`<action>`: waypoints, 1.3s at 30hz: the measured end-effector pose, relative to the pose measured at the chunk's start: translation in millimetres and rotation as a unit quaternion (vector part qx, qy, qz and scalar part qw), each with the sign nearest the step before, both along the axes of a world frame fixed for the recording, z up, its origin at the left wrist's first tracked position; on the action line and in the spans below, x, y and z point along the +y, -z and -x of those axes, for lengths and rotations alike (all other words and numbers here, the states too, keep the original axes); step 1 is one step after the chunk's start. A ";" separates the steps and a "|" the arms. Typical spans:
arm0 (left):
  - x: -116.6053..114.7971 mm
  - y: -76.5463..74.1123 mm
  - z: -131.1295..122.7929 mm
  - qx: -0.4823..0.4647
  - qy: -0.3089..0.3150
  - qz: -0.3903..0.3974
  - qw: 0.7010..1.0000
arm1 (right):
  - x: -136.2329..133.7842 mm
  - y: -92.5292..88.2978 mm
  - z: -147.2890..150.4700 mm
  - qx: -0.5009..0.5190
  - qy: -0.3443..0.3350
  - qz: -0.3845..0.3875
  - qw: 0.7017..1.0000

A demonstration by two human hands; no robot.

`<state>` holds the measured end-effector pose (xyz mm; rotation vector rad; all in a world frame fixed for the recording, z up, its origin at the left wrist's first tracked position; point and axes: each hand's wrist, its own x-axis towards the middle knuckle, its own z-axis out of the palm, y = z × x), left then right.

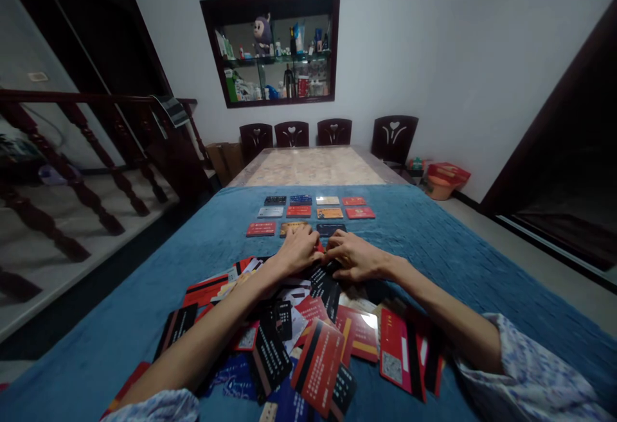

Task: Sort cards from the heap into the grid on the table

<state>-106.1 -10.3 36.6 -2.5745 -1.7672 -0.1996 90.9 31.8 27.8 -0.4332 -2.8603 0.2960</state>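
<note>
My left hand [301,245] and my right hand [354,256] are close together over the far edge of a loose heap of plastic cards [318,364]. Both have curled fingers. A sliver of a red card [319,248] shows between the fingertips, mostly hidden by them. Black cards [324,287] with white print lie just below the hands. Red, black, blue and white cards overlap in the heap, some showing magnetic stripes. Beyond the hands, cards are laid out in neat rows, among them a red one [261,229] and a dark one [331,229].
A blue cloth [202,242] covers the near part of the long table [313,165]. Dark chairs [395,139] stand at its far end. A wooden railing [96,165] is on the left, and an orange bucket [439,187] sits on the floor at right.
</note>
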 end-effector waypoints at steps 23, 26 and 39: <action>-48.9 -17.2 -5.4 0.008 0.030 0.080 0.996 | 1.4 0.5 -3.0 -0.034 0.019 -0.009 0.999; -47.9 -15.8 -4.7 0.009 0.042 0.066 0.997 | 0.8 -0.1 -3.5 -0.029 0.018 -0.003 0.999; -36.2 -18.7 11.4 -0.131 0.065 0.056 0.988 | 4.9 0.9 -3.9 0.042 0.030 0.009 0.999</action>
